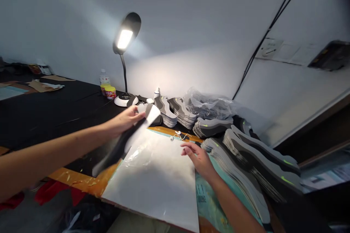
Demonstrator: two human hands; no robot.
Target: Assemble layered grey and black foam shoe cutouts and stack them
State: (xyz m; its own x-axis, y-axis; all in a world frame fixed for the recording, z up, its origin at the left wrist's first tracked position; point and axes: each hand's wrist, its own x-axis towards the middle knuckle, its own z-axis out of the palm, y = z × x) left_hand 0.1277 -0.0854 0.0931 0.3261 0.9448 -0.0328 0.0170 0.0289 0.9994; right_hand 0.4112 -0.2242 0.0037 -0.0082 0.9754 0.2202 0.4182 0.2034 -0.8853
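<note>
Left hand: fingers pinch one shoe-upper panel | right hand: fingers loosely parted, unladen, over white board | panel stacks remain alongside; finished share unclear

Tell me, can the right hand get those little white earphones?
Probably yes. The right hand looks empty, and its fingertips are near the earphones, which lie out in the open. I can't see anything blocking the way between them.

Left grip pinched, right grip seemingly half-curled
</note>
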